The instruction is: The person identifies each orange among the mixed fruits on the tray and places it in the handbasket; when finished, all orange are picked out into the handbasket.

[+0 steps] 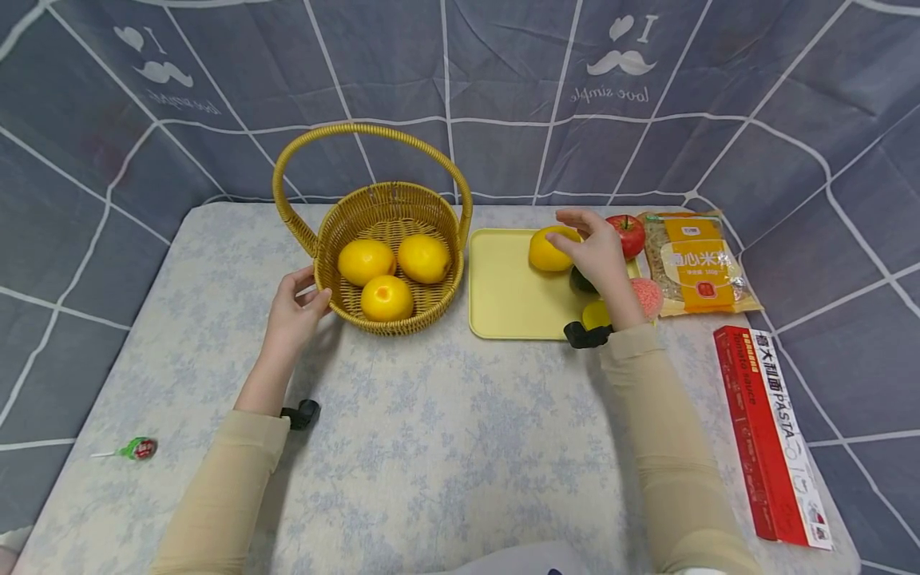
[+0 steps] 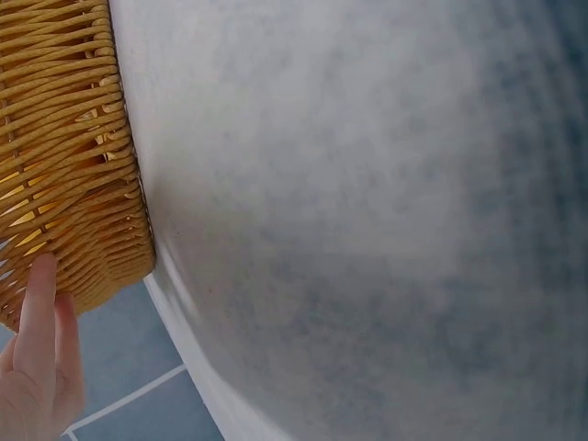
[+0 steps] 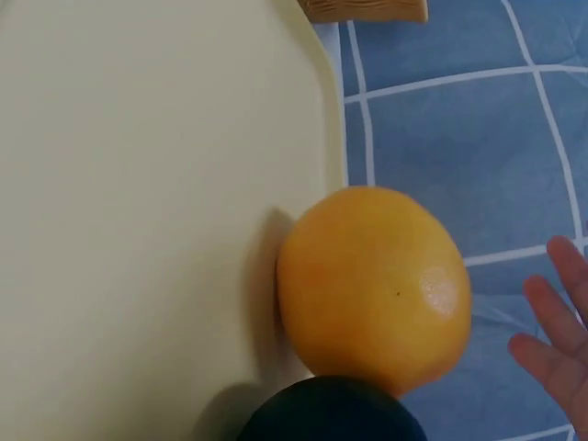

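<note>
My left hand (image 1: 296, 307) holds the rim of a woven basket (image 1: 391, 200) with a tall arched handle; the thumb lies at the rim and the fingers touch the outer side. Three yellow fruits (image 1: 366, 262) lie inside it. In the left wrist view, fingers (image 2: 39, 322) rest against the wicker. Over the pale yellow tray (image 1: 503, 287), my right hand (image 1: 595, 249) hovers with fingers spread beside a rounded yellow-orange fruit (image 1: 548, 249). The right wrist view shows a gap between those fingers (image 3: 556, 317) and the fruit (image 3: 372, 285). A dark green round item (image 3: 331, 413) touches that fruit.
Partly behind my right arm are a red apple (image 1: 628, 235), a bumpy pink item (image 1: 647, 298) and a yellow-green item (image 1: 595, 315). A food packet (image 1: 693, 263) and a red-and-white pasta box (image 1: 772, 435) lie at right. A lollipop (image 1: 140, 449) lies at left.
</note>
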`<action>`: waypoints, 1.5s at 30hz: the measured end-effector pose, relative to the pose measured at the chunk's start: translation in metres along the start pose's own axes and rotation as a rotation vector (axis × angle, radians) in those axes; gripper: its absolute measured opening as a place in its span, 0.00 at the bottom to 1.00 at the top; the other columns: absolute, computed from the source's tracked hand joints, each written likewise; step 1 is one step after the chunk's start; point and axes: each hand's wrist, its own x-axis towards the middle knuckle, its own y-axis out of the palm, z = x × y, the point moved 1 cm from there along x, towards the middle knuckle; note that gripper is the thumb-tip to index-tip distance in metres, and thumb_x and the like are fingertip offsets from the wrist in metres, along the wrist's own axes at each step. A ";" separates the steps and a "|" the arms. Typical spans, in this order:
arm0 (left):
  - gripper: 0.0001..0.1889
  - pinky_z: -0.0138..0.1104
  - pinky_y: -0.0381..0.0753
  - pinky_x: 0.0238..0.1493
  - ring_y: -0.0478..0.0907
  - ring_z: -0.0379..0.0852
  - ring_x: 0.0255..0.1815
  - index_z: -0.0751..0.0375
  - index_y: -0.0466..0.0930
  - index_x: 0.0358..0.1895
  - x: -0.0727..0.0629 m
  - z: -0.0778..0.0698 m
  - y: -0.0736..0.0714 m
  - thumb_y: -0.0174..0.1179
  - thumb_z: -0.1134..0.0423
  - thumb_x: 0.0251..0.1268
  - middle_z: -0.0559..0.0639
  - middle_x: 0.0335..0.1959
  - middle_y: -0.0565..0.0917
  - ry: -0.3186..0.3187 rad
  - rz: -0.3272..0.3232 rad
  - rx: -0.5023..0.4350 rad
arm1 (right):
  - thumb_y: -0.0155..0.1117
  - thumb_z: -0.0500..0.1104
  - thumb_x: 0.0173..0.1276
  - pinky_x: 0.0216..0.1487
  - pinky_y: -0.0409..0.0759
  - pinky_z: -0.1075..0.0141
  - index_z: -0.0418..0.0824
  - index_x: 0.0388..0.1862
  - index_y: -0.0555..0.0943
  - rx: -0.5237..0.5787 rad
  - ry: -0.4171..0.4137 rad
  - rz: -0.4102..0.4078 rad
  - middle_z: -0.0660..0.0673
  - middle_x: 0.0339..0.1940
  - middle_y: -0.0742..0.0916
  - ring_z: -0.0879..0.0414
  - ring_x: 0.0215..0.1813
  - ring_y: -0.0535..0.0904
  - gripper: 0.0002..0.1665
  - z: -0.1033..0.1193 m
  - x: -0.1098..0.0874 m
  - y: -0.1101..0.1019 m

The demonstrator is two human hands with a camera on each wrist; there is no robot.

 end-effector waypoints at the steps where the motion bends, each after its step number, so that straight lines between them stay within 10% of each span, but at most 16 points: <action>1: 0.31 0.44 0.77 0.67 0.64 0.55 0.73 0.57 0.48 0.78 0.000 0.000 0.000 0.48 0.60 0.78 0.58 0.77 0.57 -0.001 0.000 0.001 | 0.69 0.45 0.67 0.77 0.66 0.57 0.37 0.64 0.76 -0.010 0.004 0.003 0.39 0.64 0.80 0.47 0.68 0.73 0.28 0.000 0.001 0.000; 45: 0.31 0.45 0.77 0.67 0.65 0.55 0.73 0.57 0.48 0.78 0.001 0.002 0.000 0.48 0.60 0.78 0.58 0.77 0.58 0.001 -0.014 0.008 | 0.72 0.41 0.59 0.73 0.65 0.42 0.37 0.75 0.61 -0.438 0.159 0.262 0.30 0.73 0.64 0.34 0.67 0.63 0.47 -0.014 0.029 0.020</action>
